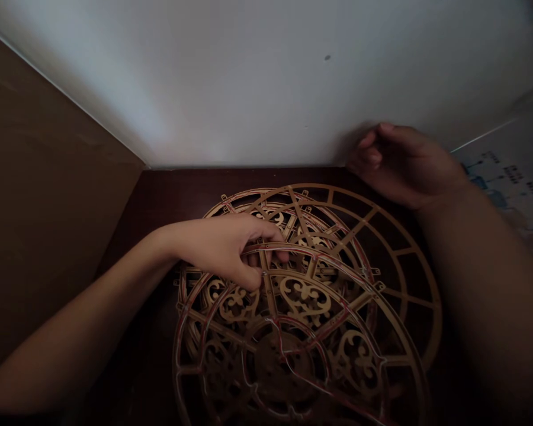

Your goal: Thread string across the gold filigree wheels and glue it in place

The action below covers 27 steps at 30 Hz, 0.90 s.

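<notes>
Pinching wheel point(270, 305) with left hand point(235, 248), over stack's point(237, 305) near side; already wired, apparently, not yet released. Overhanging stack on right: unwired ring point(436, 310). Farther right: right hand point(408, 163), blurred; cannot tell grip.

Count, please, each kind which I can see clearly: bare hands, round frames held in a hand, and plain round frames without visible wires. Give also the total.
Bare hands: 2 (left hand, right hand)
Held wired frame: 1
Plain frame: 1
Total: 4
</notes>
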{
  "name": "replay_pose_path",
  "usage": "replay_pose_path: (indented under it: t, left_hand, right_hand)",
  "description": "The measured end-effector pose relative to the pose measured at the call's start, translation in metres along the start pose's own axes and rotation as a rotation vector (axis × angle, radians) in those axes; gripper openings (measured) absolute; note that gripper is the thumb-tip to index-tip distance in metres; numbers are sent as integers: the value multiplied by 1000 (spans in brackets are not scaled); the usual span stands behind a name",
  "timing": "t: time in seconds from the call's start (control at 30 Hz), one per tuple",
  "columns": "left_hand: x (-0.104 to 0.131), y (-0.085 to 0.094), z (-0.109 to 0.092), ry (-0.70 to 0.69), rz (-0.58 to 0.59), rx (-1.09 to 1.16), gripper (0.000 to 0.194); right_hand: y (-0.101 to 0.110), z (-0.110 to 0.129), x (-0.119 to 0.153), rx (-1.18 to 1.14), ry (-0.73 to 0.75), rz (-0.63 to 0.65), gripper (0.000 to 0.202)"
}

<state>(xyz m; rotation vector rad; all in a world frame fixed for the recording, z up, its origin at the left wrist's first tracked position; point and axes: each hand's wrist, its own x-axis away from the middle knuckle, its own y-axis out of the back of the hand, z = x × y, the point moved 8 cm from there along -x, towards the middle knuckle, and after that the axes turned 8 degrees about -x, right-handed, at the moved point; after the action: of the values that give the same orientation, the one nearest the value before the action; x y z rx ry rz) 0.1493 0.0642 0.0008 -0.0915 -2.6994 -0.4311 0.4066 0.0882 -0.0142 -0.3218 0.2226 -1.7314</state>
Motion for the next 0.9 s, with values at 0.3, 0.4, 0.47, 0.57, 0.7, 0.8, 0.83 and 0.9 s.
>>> replay_pose_path:
  t: [0.3,0.4,0.47,0.57,0.7,0.8,0.83,0.9]
  left_hand:
    - [1,-1,0,35,8,-108,36]
    - [2,-2,3,61,27,-88,37]
    - [2,-3,4,63,28,-99,38]
    - [2,-2,3,48,22,-121,38]
    - [1,-4,6,54,26,-39,39]
    - [0,-3,7,51,32,22,41]
    - [1,-3,7,45,39,27,43]
    - [2,-1,6,14,50,33,45]
  right_hand:
    - [0,-1,0,33,10,1,20]
    - [1,-1,0,39,17,-8,20]
    - [1,-1,0,35,23,-9,19]
    - [0,-1,0,17,27,-2,19]
    - [-1,-1,0,-7,28,11,18]
    - [-1,-1,-1,-16,29,19,18]
    - [-1,-1,-1,-21,29,20,18]
    - [-1,-2,-1,-33,27,23,18]
